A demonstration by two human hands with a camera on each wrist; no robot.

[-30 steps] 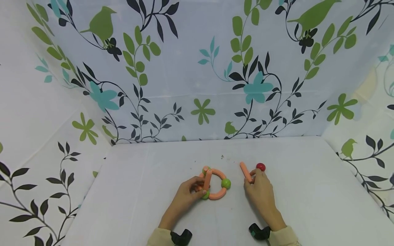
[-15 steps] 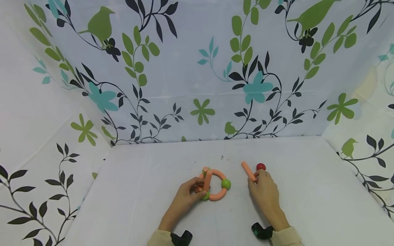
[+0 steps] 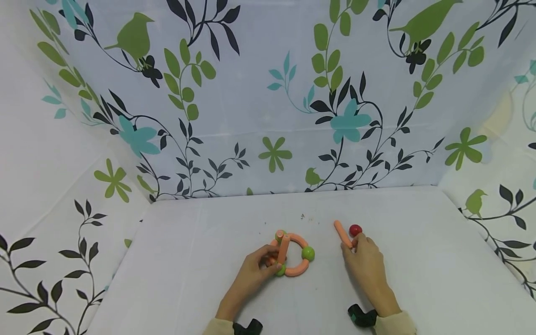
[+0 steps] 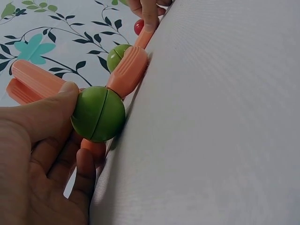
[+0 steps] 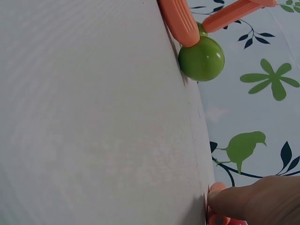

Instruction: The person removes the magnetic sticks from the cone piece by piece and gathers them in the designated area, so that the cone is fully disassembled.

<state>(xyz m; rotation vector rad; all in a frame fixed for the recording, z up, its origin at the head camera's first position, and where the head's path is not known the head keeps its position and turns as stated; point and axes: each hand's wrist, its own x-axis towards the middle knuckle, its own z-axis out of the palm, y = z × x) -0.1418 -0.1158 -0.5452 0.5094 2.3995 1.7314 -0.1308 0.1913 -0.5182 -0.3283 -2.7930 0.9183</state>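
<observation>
My left hand (image 3: 251,272) grips a ring (image 3: 298,269) of curved orange rods joined by green balls, which sits on the table. Its thumb presses a green ball (image 4: 98,114) at the near left of the ring. From the ring's left side two straight orange rods stick up, one of them a ribbed rod (image 4: 37,75) in the left wrist view. To the right, my right hand (image 3: 368,265) pinches the near end of a loose orange rod (image 3: 341,232). Just beyond its fingers is a red ball (image 3: 355,230); whether it joins another orange piece under the hand is hidden.
A white table (image 3: 188,260) carries everything. Behind it hangs a leaf-and-bird patterned cloth (image 3: 251,93), with more patterned cloth at both sides. Small dark specks (image 3: 302,216) mark the tabletop behind the ring. Dark devices (image 3: 362,316) are strapped to both wrists.
My right hand has shifted slightly right, taking the loose orange rod along. The red ball stays nearly in place. My left hand keeps its hold on the ring.
</observation>
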